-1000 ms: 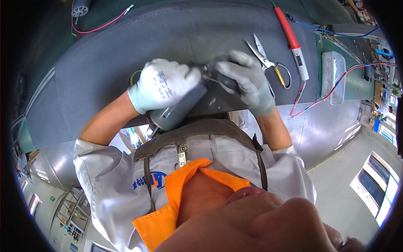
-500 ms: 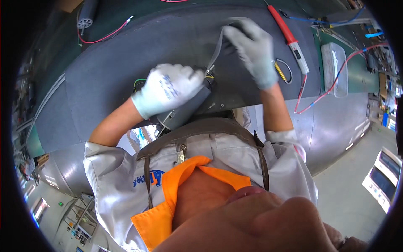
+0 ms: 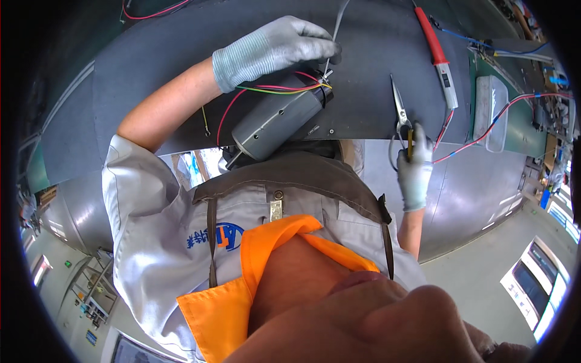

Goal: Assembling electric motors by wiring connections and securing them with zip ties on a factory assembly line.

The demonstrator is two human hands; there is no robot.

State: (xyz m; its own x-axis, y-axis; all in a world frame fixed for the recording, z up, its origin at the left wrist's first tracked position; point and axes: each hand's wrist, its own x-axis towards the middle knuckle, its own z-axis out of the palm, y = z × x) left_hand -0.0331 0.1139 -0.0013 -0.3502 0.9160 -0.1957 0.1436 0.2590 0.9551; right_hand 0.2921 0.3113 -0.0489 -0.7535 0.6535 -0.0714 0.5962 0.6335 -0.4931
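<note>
A grey cylindrical motor (image 3: 275, 124) lies tilted across the near edge of the dark mat, its shaft pointing to the lower left. Red and yellow-green wires (image 3: 275, 91) run along it from its far end, where a pale cable tie (image 3: 339, 21) is looped around them. The tie's long tail rises past the fingertips of my gloved left hand (image 3: 272, 51), which pinches it above the motor. At the right, my gloved right hand (image 3: 416, 169) is closed around the handles of a pair of scissors (image 3: 399, 109), whose blades point away from me over the mat's near edge.
To the right on the mat lies a red and white handheld tool (image 3: 437, 51) with a red cord (image 3: 478, 138). Beyond it stands a clear plastic box (image 3: 490, 115). A small screw (image 3: 331, 131) sits near the table edge, and a red wire (image 3: 154, 15) lies at far left.
My right hand has left the tie's tail and moved down to the right, taking hold of the scissors. My left hand has shifted from the motor up to the tie's tail.
</note>
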